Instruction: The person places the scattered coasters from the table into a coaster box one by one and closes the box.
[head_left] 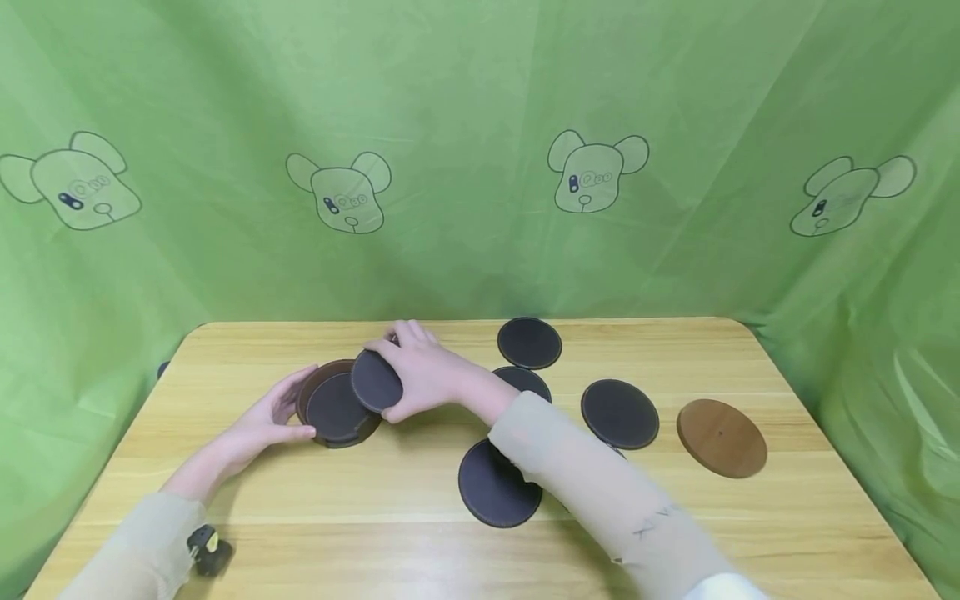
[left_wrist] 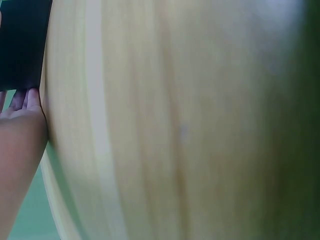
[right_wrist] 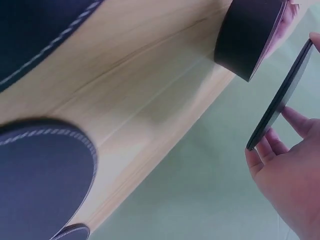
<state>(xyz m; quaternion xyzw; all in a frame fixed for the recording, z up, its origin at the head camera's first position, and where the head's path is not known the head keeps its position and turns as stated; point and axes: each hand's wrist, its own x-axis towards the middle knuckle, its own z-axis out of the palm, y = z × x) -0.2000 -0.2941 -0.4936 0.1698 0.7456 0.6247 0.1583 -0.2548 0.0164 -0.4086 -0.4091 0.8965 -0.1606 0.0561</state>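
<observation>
A light wooden counter with rounded corners (head_left: 420,542) fills the lower half of the head view, its pale grain running side to side. Behind its far edge and round both side edges hangs a wrinkled green fabric backdrop (head_left: 480,100), creased in long diagonal folds. Four outlined cartoon bear heads (head_left: 596,172) sit in a row across the cloth. Soft, even light, only faint shadows on the wood.
</observation>
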